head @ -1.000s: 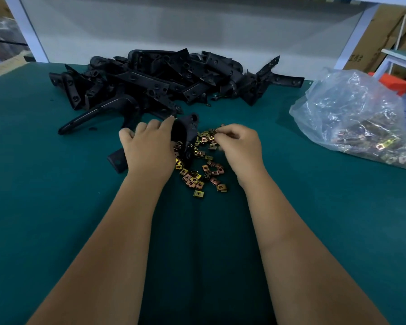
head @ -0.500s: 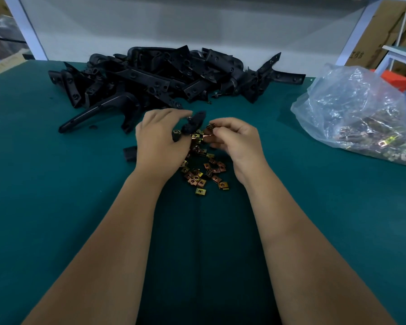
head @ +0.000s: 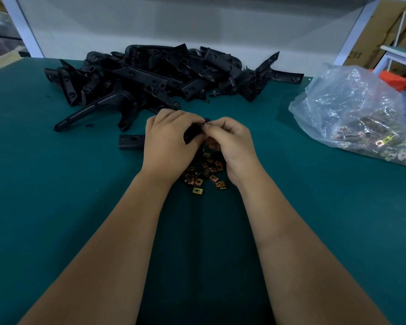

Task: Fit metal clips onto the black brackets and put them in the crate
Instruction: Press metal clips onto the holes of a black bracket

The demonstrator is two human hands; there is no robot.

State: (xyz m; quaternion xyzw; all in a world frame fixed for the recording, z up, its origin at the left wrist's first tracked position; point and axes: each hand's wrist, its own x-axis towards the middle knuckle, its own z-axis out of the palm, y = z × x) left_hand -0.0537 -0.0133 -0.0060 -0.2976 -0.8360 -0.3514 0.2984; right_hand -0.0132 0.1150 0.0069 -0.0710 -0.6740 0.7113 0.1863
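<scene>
My left hand (head: 168, 139) grips a black bracket (head: 131, 141), whose free end sticks out to the left over the green mat. My right hand (head: 227, 141) pinches a small metal clip (head: 202, 124) against the bracket's other end, where both hands meet. Most of the clip is hidden by my fingers. Below the hands lies a scatter of loose brass-coloured clips (head: 205, 174). A heap of black brackets (head: 155, 76) fills the far middle of the table.
A clear plastic bag of clips (head: 352, 113) lies at the right. The green mat (head: 56, 195) covers the table. A white shelf frame (head: 26, 26) and cardboard boxes (head: 384, 31) stand behind. No crate is in view.
My left hand lifted the bracket's end and turned it toward the right hand. The right hand picked a clip from the scatter and brought it up to the bracket; both hands now meet.
</scene>
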